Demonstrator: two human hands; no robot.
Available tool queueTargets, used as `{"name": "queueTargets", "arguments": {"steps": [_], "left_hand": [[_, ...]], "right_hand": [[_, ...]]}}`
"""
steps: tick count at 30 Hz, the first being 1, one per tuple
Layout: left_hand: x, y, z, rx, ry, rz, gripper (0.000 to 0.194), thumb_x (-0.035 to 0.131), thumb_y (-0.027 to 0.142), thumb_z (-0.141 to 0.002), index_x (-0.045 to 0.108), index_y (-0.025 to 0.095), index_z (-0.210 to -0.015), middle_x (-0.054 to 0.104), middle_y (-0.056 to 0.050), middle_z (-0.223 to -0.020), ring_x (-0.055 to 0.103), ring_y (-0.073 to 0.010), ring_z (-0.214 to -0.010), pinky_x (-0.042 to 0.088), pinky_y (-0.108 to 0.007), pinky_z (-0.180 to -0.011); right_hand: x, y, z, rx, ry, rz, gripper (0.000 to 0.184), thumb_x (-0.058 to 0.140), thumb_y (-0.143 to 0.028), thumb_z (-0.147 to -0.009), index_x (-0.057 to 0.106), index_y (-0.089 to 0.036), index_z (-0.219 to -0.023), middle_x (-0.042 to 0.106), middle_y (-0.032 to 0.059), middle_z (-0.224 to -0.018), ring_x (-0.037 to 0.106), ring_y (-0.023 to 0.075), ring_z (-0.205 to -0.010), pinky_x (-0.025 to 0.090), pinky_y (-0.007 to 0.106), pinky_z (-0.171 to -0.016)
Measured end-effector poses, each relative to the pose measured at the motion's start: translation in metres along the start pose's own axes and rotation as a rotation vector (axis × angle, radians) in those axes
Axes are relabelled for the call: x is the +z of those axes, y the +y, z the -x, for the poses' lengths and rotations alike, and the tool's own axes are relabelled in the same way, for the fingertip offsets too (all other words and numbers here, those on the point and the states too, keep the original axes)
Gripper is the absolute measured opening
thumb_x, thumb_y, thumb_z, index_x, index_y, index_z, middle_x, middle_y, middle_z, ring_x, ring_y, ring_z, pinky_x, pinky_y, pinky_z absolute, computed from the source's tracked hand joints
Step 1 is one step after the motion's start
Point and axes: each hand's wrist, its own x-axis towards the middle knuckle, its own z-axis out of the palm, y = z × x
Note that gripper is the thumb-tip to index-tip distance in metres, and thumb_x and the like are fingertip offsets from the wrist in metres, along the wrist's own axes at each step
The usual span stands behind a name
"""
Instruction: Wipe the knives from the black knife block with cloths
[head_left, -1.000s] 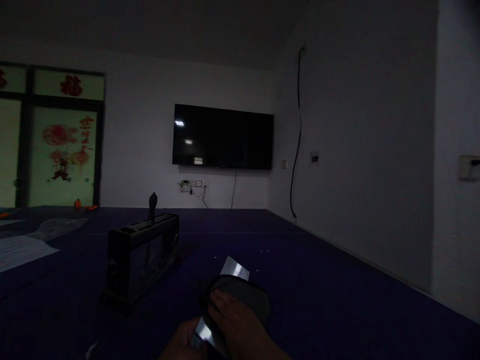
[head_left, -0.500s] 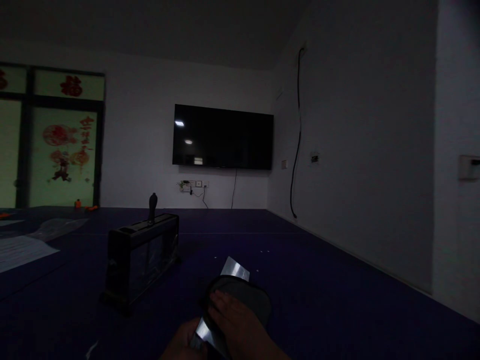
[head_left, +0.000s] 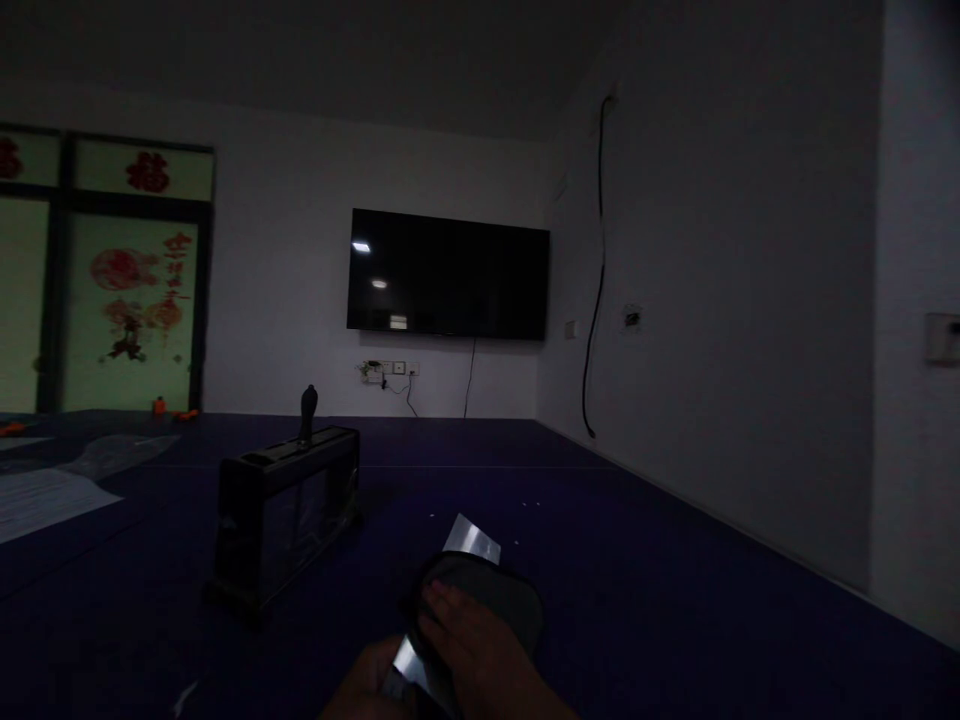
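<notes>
At the bottom edge, my left hand (head_left: 369, 685) is closed round the near end of a broad shiny metal blade (head_left: 474, 540), which looks like a kitchen knife; its handle is mostly hidden. A grey cloth with a dark edge (head_left: 510, 600) lies across the middle of the blade. My right hand (head_left: 476, 645) presses on this cloth with its fingers together, holding it against the metal. The blade's tip end shows beyond the cloth. Left of my hands stands a black knife block (head_left: 292, 520) with see-through sides and one dark handle (head_left: 308, 412) sticking up from its top.
The dark blue tabletop (head_left: 675, 600) bears small white specks (head_left: 531, 503). At left are a printed paper (head_left: 52, 505), clear plastic film (head_left: 120, 455) and small orange objects (head_left: 159, 406). A television (head_left: 448, 275) hangs on the back wall; a cable (head_left: 600, 270) hangs at right.
The whole view has shifted very slightly to the right. Both hands, the blade and the cloth keep almost the same position.
</notes>
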Motion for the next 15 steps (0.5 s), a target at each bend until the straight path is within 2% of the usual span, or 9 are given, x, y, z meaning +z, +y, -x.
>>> {"name": "queueTargets", "arguments": {"steps": [5,10,15], "left_hand": [[-0.004,-0.002,0.000,-0.010,0.003,-0.038,0.023,0.070,0.024,-0.051,0.065,0.018,-0.073,0.060,-0.002,-0.071,0.052,-0.0170,-0.071,0.044,-0.026,-0.068],[-0.009,-0.014,-0.004,-0.033,0.093,-0.082,0.026,0.070,0.020,-0.047,0.064,0.017,-0.073,0.060,-0.001,-0.071,0.052,-0.0159,-0.071,0.044,-0.024,-0.067],[-0.011,-0.022,-0.004,-0.054,0.116,-0.089,0.019,0.065,0.014,-0.049,0.063,0.018,-0.067,0.061,0.000,-0.067,0.052,-0.0154,-0.067,0.044,-0.024,-0.062]], "right_hand": [[0.010,-0.001,0.003,0.055,0.015,-0.012,0.038,0.042,-0.023,-0.093,0.049,-0.016,-0.129,0.045,0.0088,-0.137,0.039,0.0174,-0.128,0.039,0.030,-0.101],[0.009,0.000,0.003,0.012,-0.014,-0.008,0.038,0.041,-0.023,-0.093,0.048,-0.015,-0.130,0.045,0.0099,-0.137,0.040,0.0177,-0.127,0.039,0.029,-0.102],[0.002,-0.001,0.001,-0.058,-0.014,0.016,0.036,0.038,-0.024,-0.096,0.048,-0.015,-0.129,0.048,0.0096,-0.135,0.042,0.0175,-0.126,0.040,0.029,-0.101]]}}
